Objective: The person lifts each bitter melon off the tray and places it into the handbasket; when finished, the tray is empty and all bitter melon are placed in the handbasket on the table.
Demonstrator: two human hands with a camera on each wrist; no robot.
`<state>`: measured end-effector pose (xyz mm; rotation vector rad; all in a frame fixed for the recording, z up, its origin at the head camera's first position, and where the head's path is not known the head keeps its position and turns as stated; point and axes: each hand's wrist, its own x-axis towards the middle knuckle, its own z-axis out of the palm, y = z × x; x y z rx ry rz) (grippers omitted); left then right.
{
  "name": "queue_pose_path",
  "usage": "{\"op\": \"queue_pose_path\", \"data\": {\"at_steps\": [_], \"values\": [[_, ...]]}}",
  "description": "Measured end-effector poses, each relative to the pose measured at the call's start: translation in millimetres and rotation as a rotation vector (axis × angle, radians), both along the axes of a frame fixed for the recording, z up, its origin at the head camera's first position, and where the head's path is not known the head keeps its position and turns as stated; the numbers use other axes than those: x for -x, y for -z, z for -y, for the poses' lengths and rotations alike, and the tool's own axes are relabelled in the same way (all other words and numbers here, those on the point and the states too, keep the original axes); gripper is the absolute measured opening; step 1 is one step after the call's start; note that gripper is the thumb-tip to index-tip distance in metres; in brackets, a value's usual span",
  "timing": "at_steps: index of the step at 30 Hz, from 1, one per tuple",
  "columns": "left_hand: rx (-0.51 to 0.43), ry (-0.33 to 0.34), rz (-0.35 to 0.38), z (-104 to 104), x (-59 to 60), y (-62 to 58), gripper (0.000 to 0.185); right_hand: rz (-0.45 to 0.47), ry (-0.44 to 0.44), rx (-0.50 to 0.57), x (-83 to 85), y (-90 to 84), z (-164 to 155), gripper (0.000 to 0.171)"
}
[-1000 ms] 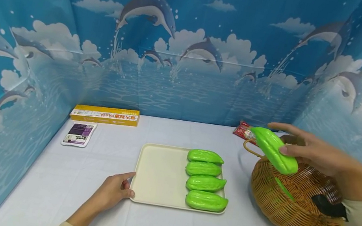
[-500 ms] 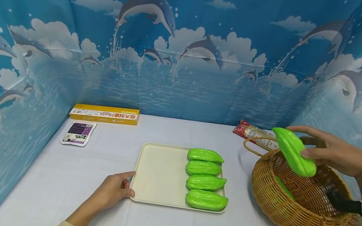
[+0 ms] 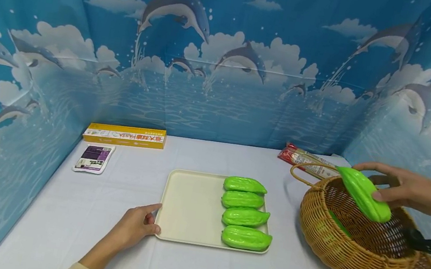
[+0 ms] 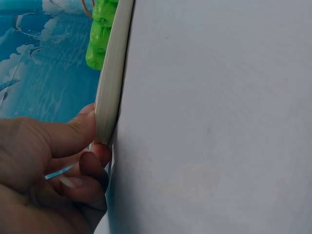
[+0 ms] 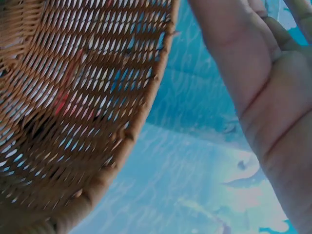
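Light is bright and even, falling from above; shadows are soft and short. In the head view the cream tray [image 3: 190, 206] serves as the landmark: a faint shadow lies under its near edge, and the four green gourds [image 3: 244, 218] on its right side show small white glare spots. To the tray's right, the wicker basket [image 3: 354, 250] is dark inside and throws a soft shadow on the white cloth. Far from the tray, the backdrop walls bow outward with wide-angle distortion. The head view is sharp. In the left wrist view the left hand [image 4: 44, 170] is close, dim and soft. In the right wrist view the right hand [image 5: 263, 97] is blurred.
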<state>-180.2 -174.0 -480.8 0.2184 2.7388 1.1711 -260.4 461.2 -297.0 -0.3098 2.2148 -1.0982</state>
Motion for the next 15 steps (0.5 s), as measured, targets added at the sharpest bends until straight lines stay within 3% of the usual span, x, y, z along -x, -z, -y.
{"op": "queue_pose_path", "data": {"at_steps": [15], "values": [[-0.005,0.0,-0.009,1,0.3,-0.2,0.065,0.075,-0.015,0.005,5.8,17.5,-4,0.071]]}}
